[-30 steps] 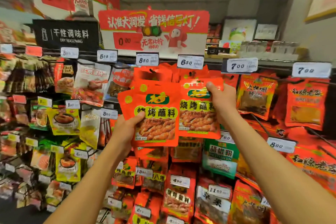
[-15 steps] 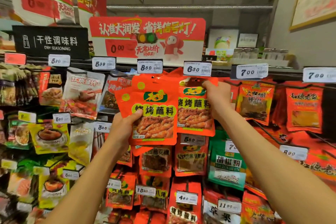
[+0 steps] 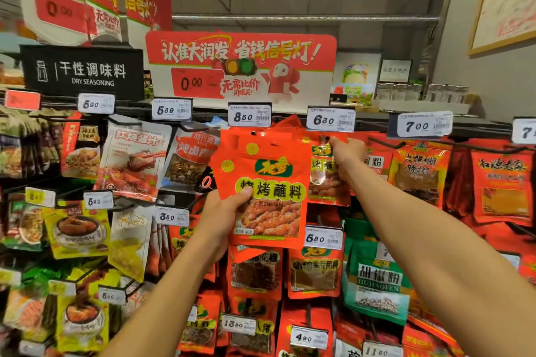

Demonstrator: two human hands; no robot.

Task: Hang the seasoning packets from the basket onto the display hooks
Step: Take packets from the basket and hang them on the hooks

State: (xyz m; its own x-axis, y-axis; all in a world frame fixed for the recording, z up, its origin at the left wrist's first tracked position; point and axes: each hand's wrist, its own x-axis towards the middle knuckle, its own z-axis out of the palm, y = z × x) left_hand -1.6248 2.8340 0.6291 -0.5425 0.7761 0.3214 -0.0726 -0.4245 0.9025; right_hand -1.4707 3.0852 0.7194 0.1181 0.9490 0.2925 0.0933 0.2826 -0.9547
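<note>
My left hand (image 3: 224, 213) grips a small stack of orange barbecue seasoning packets (image 3: 269, 191) by the lower left corner and holds it upright in front of the rack. My right hand (image 3: 346, 153) is raised to the top of one more orange packet (image 3: 326, 182), fingers pinched at its hang hole, right under the 6.80 price tag (image 3: 330, 119). That packet hangs against the hook row there; the hook itself is hidden behind the tag and my fingers. The basket is out of view.
Hook rows packed with other seasoning packets surround both hands: white and red packets (image 3: 133, 156) at left, yellow ones (image 3: 78, 232) lower left, green pepper packets (image 3: 377, 284) lower right, red chilli packets (image 3: 420, 180) at right. A red promotion sign (image 3: 240, 66) stands above.
My right hand has pushed its packet up and back to the hook under the 6.80 tag. My left hand stays on its stack. The view has tilted upward.
</note>
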